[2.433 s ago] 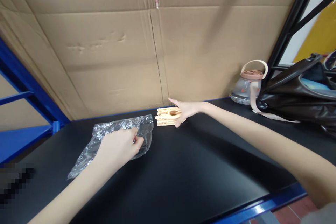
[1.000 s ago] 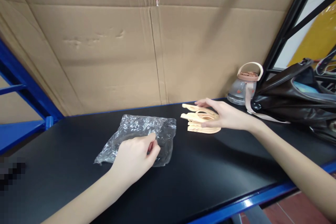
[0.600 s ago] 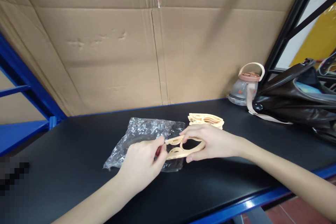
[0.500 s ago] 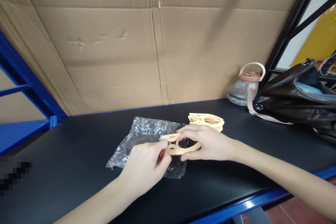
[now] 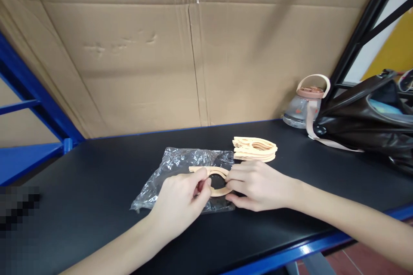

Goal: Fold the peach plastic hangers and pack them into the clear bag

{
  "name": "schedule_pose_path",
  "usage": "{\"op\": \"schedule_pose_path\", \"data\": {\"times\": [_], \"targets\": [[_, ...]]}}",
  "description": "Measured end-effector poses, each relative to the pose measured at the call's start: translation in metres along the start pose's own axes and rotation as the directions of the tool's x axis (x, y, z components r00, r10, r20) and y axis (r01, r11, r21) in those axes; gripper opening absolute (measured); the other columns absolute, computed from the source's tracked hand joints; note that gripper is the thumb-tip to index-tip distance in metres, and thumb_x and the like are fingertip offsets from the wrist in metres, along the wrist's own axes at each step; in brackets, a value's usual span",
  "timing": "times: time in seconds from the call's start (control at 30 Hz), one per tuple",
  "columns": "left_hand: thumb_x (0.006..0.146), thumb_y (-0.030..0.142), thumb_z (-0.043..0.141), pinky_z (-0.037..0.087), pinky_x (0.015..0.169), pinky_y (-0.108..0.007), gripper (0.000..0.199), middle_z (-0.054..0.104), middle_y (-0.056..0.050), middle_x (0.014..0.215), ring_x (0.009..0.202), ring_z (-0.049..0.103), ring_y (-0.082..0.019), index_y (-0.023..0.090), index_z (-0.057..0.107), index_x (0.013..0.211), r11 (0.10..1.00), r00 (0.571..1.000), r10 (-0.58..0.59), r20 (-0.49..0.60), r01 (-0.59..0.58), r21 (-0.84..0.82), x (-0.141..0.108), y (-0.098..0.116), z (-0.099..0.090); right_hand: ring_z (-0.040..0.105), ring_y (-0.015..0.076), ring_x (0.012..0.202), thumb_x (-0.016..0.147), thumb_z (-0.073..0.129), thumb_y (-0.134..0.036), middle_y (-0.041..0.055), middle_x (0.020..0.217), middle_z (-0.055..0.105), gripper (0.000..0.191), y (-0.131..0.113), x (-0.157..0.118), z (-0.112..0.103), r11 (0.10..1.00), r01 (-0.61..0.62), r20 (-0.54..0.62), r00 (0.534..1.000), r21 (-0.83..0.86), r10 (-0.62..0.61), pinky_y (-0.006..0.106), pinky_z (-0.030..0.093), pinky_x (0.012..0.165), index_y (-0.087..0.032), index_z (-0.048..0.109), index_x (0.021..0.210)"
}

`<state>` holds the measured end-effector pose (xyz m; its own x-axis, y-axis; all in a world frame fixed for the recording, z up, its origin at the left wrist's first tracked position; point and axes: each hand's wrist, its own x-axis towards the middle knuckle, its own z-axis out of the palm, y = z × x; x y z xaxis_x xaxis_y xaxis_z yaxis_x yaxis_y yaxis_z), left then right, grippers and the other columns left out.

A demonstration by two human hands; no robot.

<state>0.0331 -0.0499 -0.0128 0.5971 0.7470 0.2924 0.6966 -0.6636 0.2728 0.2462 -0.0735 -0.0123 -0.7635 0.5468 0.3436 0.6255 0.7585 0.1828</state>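
Between my two hands is a cream-coloured folding hanger (image 5: pixel 221 191) with a round opening and a narrow arm along its far side. My left hand (image 5: pixel 182 200) pinches its left part between thumb and forefinger. The fingers of my right hand (image 5: pixel 258 185) close on its right end, covering that end from view. Under the hanger lies a crinkled clear plastic bag (image 5: pixel 174 161), flat on the black table (image 5: pixel 97 189). Just beyond my right hand rests a stack of several similar cream hangers (image 5: pixel 254 156).
At the back right stands a clear bottle (image 5: pixel 295 111) with a pink lid, carry loop and strap. A dark leather bag (image 5: pixel 361 116) sits beside it. Cardboard (image 5: pixel 135 64) walls the back, and a blue metal frame (image 5: pixel 38 94) rises at the left.
My right hand has shifted slightly right and nearer, its fingers now curled more on the hanger's end. The hanger has turned, its far arm reaching further left. The stack is less covered.
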Motion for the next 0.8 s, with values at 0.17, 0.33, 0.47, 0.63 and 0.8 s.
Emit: {"op": "schedule_pose_path", "data": {"times": [0.17,0.33,0.47,0.63,0.8], "targets": [[0.086,0.025,0.037,0.027,0.049,-0.022,0.026,0.042,0.006,0.051,0.045,0.04,-0.01,0.02,0.031,0.061,0.995,0.994,0.104,-0.02,-0.103,0.016,-0.001,-0.005,0.012,0.056,0.0158,0.073,0.088,0.048,-0.023,0.0024,0.079,0.066,0.017,-0.001,0.001,0.005,0.992,-0.045,0.068,0.997,0.121,0.037,0.029,0.04,0.065,-0.017,0.064,0.084],[0.085,0.022,0.038,0.027,0.049,-0.022,0.023,0.043,0.006,0.051,0.045,0.041,-0.01,0.02,0.035,0.062,0.994,0.994,0.112,-0.007,-0.112,0.017,0.001,-0.005,0.017,0.057,0.016,0.081,0.093,0.045,-0.025,0.0023,0.09,0.066,0.022,0.001,0.006,0.015,0.986,-0.111,0.039,0.993,0.126,0.107,0.029,0.043,0.073,-0.018,0.065,0.089],[0.085,0.022,0.038,0.028,0.05,-0.022,0.023,0.04,0.006,0.049,0.044,0.042,-0.011,0.02,0.036,0.062,0.993,0.993,0.114,-0.029,-0.114,0.008,0.002,-0.003,0.014,0.057,0.0171,0.087,0.096,0.041,-0.027,0.0054,0.103,0.064,0.026,0.0,0.014,0.025,0.993,-0.117,-0.074,0.99,0.031,0.119,0.029,0.044,0.07,-0.018,0.064,0.092],[0.084,0.025,0.038,0.027,0.049,-0.022,0.024,0.038,0.006,0.048,0.043,0.04,-0.01,0.02,0.034,0.06,0.997,0.995,0.081,-0.054,-0.081,0.004,0.002,-0.003,0.014,0.056,0.0157,0.069,0.095,0.041,-0.034,0.0038,0.075,0.062,0.034,0.001,0.008,0.023,0.993,-0.115,-0.182,0.977,0.003,0.114,0.028,0.04,0.058,-0.016,0.064,0.078],[0.084,0.025,0.039,0.027,0.048,-0.021,0.026,0.037,0.007,0.047,0.043,0.038,-0.009,0.02,0.032,0.059,0.996,0.995,0.085,-0.054,-0.086,-0.014,0.002,-0.003,0.014,0.057,0.0157,0.069,0.093,0.045,-0.032,0.0034,0.077,0.064,0.028,-0.002,0.003,0.018,0.991,-0.108,-0.05,0.992,0.074,0.112,0.028,0.043,0.062,-0.016,0.065,0.085]]}}
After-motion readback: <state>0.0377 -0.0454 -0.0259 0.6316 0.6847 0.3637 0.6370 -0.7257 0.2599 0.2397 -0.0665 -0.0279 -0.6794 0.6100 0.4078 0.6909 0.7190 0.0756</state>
